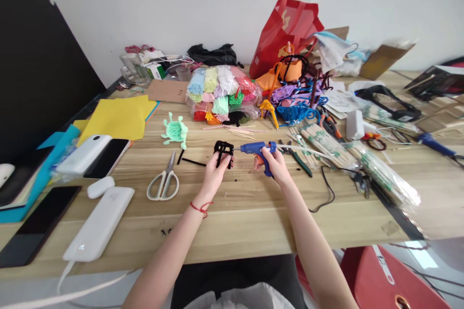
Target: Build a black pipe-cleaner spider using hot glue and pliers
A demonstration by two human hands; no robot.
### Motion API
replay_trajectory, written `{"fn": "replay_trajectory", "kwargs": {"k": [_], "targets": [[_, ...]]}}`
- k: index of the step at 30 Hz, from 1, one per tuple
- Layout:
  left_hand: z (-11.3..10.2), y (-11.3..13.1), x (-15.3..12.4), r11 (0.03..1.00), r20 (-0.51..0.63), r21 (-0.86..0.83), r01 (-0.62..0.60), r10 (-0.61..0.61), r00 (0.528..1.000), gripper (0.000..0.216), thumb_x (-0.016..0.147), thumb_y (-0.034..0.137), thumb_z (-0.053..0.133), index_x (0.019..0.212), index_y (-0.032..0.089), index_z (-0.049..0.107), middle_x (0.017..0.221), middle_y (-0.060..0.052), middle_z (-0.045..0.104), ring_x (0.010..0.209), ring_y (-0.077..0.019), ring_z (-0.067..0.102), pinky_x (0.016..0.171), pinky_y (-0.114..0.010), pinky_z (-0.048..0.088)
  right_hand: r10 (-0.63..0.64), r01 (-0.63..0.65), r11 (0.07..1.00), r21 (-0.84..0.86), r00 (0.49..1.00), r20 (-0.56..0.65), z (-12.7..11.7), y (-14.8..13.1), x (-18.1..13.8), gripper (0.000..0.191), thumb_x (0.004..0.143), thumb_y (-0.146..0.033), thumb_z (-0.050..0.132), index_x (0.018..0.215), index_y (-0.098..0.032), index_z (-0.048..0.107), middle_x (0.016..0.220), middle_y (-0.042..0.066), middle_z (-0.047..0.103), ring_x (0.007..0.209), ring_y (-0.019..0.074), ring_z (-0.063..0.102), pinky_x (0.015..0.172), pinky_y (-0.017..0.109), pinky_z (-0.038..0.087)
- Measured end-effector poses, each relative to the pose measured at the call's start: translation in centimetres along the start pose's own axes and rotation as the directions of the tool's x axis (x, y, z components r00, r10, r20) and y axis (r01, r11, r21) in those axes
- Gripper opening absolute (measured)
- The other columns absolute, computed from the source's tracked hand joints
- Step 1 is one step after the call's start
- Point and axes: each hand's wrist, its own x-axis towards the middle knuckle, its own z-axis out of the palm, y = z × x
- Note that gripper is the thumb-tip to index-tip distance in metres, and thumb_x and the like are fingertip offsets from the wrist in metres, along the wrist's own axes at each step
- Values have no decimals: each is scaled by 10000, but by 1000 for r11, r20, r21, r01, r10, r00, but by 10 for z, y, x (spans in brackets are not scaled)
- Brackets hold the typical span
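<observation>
My left hand (216,170) is closed round a small black frame of bent pipe cleaners (224,147) over the middle of the table. In my right hand (276,166) is a blue hot glue gun (253,147), a white glue stick (306,149) jutting from its back. The nozzle points left and is at the black frame's right side; I cannot tell whether it touches. Short black pipe cleaner pieces (194,161) lie left of my left hand. Scissors with white handles (163,184) rest farther left, below a mint-green pipe cleaner figure (175,131).
Behind my hands sits a clear bag of coloured pipe cleaners (223,91). A red bag (286,29) stands at the back. Green-handled pliers (301,164) and packs of sticks (384,174) lie to the right. A white power bank (99,224) and phones (38,224) are on the left.
</observation>
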Motion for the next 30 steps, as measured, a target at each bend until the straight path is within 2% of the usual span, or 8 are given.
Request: {"fn": "replay_trajectory", "kwargs": {"k": [7, 21, 30], "targets": [[2, 4, -2, 998, 0, 20, -57, 57, 998, 239, 776, 372, 637, 870, 154, 608, 813, -46, 662, 665, -132, 585, 670, -265, 481, -4, 5, 999, -45, 1000, 26, 0, -1, 0, 389, 810, -555, 556, 716, -178, 583, 538, 11, 630, 465, 132, 594, 476, 247, 492], [1, 3, -1, 995, -9, 46, -90, 91, 996, 213, 787, 363, 628, 846, 159, 609, 809, -47, 669, 667, -136, 592, 681, -272, 485, -36, 38, 996, -79, 999, 19, 1, -2, -1, 375, 798, -559, 567, 742, -189, 538, 530, -15, 602, 444, 122, 575, 482, 254, 499], [1, 4, -2, 994, -6, 65, -93, 93, 996, 233, 781, 381, 627, 858, 163, 606, 820, -54, 671, 674, -147, 598, 677, -283, 485, -56, 59, 992, -108, 998, 27, 1, -4, -2, 366, 813, -545, 555, 722, -191, 528, 499, -23, 571, 422, 111, 527, 446, 241, 451]]}}
